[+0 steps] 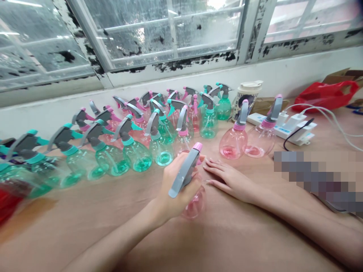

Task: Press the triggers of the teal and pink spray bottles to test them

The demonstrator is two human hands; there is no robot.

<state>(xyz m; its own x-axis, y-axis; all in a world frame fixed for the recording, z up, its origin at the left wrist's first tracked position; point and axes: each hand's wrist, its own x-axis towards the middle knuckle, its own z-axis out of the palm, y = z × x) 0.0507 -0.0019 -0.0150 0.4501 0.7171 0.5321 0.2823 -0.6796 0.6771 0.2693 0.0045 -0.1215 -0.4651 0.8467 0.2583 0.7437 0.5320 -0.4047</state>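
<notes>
My left hand (183, 198) is wrapped around the neck of a clear pink spray bottle (196, 206). The bottle stands at the middle of the table, its grey sprayer head with a pink nozzle rising above my fingers. Flat on the table to its right lies my right hand (229, 180), fingers stretched out, the tips near the bottle. Just behind my left hand is another pink-collared spray bottle (183, 132). Two more pink spray bottles, one nearer (232, 141) and one farther right (262, 138), stand beyond my right hand.
Rows of green bottles (137, 156) and pink ones line the back left. A lidded paper cup (249, 92), a power strip (297, 130) with white cables and a red plastic bag (323, 96) sit at the back right. Red material (10, 204) blurs at the left edge.
</notes>
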